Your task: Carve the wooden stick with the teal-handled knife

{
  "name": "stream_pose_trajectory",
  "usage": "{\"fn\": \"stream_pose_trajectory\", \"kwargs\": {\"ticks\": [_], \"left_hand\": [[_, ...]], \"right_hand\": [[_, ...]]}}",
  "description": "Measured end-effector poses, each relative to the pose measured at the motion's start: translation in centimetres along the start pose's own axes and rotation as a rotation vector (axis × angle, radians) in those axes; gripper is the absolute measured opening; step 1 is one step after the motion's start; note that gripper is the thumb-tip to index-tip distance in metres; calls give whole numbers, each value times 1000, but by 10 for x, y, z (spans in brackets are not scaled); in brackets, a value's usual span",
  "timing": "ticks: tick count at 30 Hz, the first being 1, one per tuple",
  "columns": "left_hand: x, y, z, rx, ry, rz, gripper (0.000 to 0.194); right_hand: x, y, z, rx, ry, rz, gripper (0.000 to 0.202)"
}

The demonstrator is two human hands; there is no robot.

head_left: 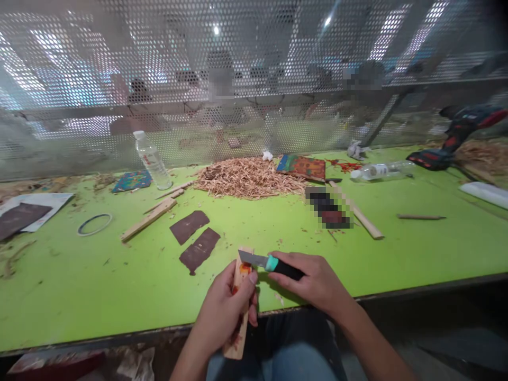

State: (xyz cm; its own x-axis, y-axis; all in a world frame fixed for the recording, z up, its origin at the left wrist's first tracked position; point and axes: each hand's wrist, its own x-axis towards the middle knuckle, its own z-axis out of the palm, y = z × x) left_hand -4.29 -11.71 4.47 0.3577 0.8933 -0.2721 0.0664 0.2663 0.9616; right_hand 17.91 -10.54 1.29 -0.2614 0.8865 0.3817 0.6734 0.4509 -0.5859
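Observation:
My left hand (232, 296) is wrapped round a flat strip of pale wood (234, 346) with red and orange stains, held at the table's front edge. In my right hand (305, 272) is a knife (286, 268) with a black and turquoise handle. Its grey blade points left and lies across the upper end of the wood, touching or just above it. Part of the strip is hidden behind my left fingers. Two pieces of dark brown sandpaper (199, 250) lie just beyond my left hand.
On the green table (151, 280) are a pile of wood shavings (246, 177), an upright bottle (153, 161), a lying bottle (381, 171), a tape ring (95, 224), wooden sticks (363, 217) and a power drill (456, 135). A perforated metal screen (246, 116) stands behind.

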Motion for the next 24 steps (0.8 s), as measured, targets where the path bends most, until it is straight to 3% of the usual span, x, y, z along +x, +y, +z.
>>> {"fn": "stream_pose_trajectory", "kwargs": {"ticks": [12, 17, 18, 21, 24], "left_hand": [[3, -2, -5, 5, -34, 31, 33], [-4, -2, 1, -16, -86, -92, 39], [-4, -3, 2, -32, -45, -79, 39], [-2, -4, 1, -110, 38, -34, 41], [-1, -3, -1, -136, 16, -77, 39]], "right_hand": [[0, -2, 4, -67, 48, 24, 32], [10, 5, 1, -138, 198, 307, 39], [12, 6, 0, -178, 216, 348, 40], [14, 10, 0, -264, 196, 332, 39], [10, 9, 1, -164, 194, 298, 37]]}}
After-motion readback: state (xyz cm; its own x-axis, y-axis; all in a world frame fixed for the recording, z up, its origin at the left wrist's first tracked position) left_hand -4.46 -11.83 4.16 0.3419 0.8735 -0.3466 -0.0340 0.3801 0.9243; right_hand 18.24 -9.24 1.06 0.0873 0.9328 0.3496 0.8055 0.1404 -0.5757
